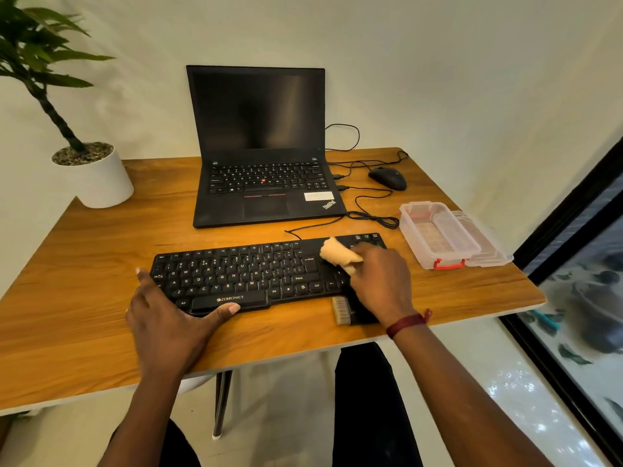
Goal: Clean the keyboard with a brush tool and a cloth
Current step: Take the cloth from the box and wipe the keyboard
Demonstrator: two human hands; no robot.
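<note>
Counter (101, 264): wooden, set against pale wall.
Keyboard (236, 274): black, white-lettered, laid near front edge.
Left hand (168, 318): flattened on keyboard's left end.
Right hand (381, 278): tan cloth (337, 254) gripped, pressed on right keys.
Brush (342, 310): pale-bristled, laid beside keyboard.

An open laptop (263, 156), mouse (387, 177), potted plant (91, 170) and clear plastic box (438, 234) sit on the wooden table (84, 264).

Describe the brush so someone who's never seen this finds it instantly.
On the wooden table, find the Zebronics keyboard. At its right end, on the near side, the brush lies partly under the right hand. Pale bristles on a dark handle set it apart from the tan cloth on the keys.
</note>
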